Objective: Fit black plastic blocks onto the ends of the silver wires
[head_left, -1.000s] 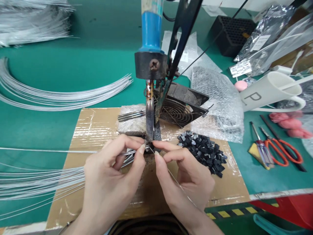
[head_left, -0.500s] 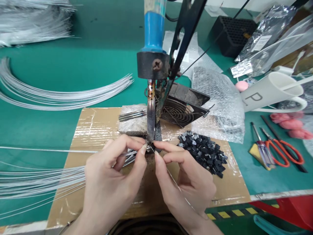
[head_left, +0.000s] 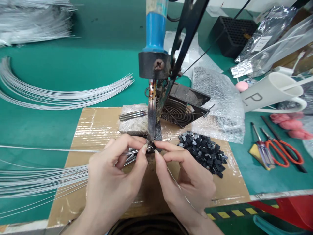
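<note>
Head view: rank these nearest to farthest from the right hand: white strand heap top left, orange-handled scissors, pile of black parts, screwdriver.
From the right hand:
1. Pile of black parts: just beyond it, slightly right
2. Screwdriver: to the right, on the green surface
3. Orange-handled scissors: right of the screwdriver
4. White strand heap: far left, top corner

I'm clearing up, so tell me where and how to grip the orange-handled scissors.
Probably by the orange loops, from the near side: the scissors lie with blades pointing away and loops nearest. A screwdriver lies close by the left loop.
</note>
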A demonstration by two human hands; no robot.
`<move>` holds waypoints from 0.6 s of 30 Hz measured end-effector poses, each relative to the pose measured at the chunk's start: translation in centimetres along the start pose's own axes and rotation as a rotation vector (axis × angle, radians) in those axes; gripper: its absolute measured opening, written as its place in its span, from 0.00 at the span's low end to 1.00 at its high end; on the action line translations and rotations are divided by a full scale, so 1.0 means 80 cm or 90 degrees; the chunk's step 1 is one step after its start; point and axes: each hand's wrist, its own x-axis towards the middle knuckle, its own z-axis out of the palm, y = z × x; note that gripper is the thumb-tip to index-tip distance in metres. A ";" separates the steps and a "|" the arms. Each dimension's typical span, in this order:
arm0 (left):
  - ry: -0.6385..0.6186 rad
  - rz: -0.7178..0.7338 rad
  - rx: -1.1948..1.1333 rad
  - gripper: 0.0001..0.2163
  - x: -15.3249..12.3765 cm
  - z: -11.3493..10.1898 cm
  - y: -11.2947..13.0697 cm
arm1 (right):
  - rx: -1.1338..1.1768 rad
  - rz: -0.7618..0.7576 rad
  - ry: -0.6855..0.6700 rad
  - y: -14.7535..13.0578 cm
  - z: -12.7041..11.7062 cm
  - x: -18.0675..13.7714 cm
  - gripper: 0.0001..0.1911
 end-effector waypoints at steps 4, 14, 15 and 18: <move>0.003 -0.001 -0.002 0.05 0.000 0.001 0.001 | -0.015 -0.010 0.001 -0.001 0.000 0.001 0.12; -0.001 -0.008 -0.023 0.05 -0.002 -0.002 0.000 | -0.009 -0.015 0.010 -0.001 0.002 0.001 0.13; -0.003 -0.008 -0.023 0.05 -0.001 -0.001 0.000 | -0.009 -0.013 0.009 -0.001 0.002 0.001 0.13; 0.001 0.001 -0.012 0.05 0.000 0.001 0.002 | -0.014 -0.010 0.010 -0.002 0.001 0.001 0.13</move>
